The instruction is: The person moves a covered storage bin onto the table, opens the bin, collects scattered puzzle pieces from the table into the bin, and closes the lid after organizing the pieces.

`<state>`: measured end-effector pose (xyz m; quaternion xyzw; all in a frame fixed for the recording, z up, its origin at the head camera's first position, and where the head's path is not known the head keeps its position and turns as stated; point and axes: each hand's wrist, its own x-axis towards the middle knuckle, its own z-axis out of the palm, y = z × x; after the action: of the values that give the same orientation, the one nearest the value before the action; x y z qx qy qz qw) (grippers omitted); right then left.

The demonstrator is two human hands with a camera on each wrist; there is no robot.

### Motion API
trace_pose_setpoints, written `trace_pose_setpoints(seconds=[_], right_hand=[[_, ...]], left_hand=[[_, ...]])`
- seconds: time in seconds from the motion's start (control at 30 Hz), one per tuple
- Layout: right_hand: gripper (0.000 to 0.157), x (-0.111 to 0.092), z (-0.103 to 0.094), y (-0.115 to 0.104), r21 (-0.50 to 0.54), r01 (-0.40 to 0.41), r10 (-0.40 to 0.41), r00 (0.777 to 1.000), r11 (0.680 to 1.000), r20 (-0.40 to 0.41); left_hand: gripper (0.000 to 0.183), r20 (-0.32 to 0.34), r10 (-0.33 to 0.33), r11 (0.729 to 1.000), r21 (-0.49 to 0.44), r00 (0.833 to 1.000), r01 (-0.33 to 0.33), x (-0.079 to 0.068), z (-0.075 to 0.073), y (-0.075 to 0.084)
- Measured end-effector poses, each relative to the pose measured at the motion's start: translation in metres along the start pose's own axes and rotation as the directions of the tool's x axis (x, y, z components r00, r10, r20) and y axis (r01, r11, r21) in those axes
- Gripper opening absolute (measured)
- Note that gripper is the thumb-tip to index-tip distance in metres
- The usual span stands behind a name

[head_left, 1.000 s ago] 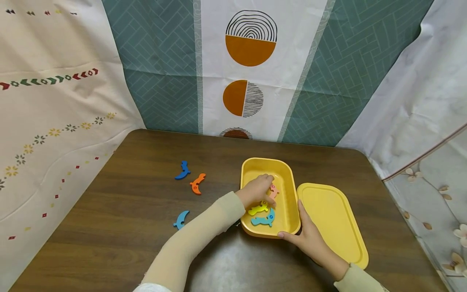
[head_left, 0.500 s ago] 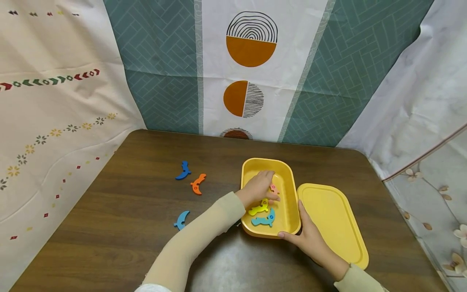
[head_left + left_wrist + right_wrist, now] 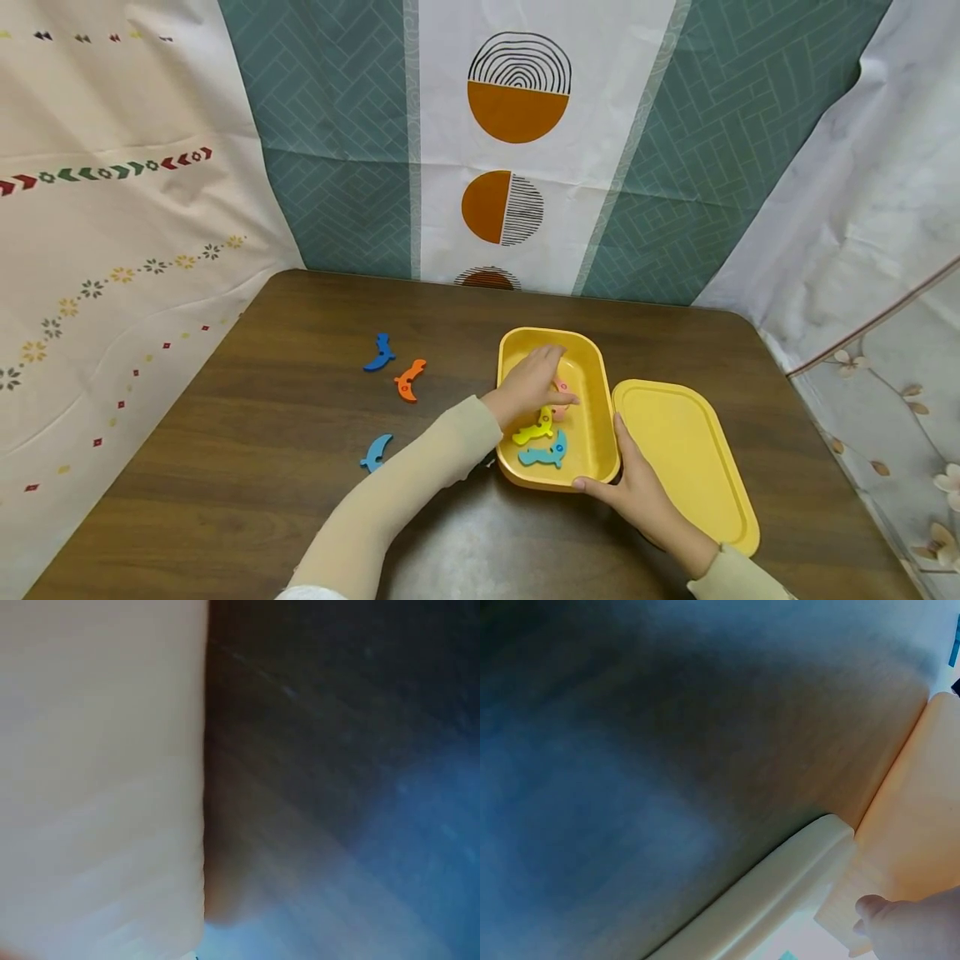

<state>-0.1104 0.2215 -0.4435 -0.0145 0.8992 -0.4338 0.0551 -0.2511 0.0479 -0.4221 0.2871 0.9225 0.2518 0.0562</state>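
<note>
In the head view my left hand [image 3: 528,385] is inside a yellow plastic box [image 3: 609,417], its fingers extended toward the far side and its thumb pointing right. Under and beside that thumb lies a pink bird-shaped piece [image 3: 561,410], partly hidden; nothing shows between the fingers. Nearer me in the box lie a yellow bird-shaped piece [image 3: 534,432] and a teal one [image 3: 543,455]. My right hand [image 3: 637,483] grips the box's near right corner, thumb at the front and fingers along the side. The left wrist view shows only sleeve and blurred tabletop.
A yellow lid [image 3: 686,458] lies flat right of the box. Left on the brown table [image 3: 225,467] are a dark blue bird piece [image 3: 381,353], an orange one [image 3: 408,381] and a light blue one [image 3: 375,452], partly behind my left arm. Fabric hangs behind the table.
My left thumb has moved up and away from the yellow piece, showing more of the pink piece below it. The right hand and box stay in place; the view tilts slightly.
</note>
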Motion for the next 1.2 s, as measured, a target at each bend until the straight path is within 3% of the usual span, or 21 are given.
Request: trace_pose_setpoints(seconds=[0.67, 1.2], right_hand=[[0.115, 0.0, -0.002, -0.002, -0.033, -0.028, 0.029, 0.999, 0.999, 0.014], [0.115, 0.0, -0.001, -0.001, -0.036, -0.005, 0.005, 1.0, 0.999, 0.009]], left_hand=[[0.079, -0.152, -0.048, 0.998, -0.045, 0.987, 0.042, -0.015, -0.029, -0.023], [0.078, -0.249, -0.098, 0.992, -0.102, 0.964, 0.074, -0.029, -0.036, -0.044]])
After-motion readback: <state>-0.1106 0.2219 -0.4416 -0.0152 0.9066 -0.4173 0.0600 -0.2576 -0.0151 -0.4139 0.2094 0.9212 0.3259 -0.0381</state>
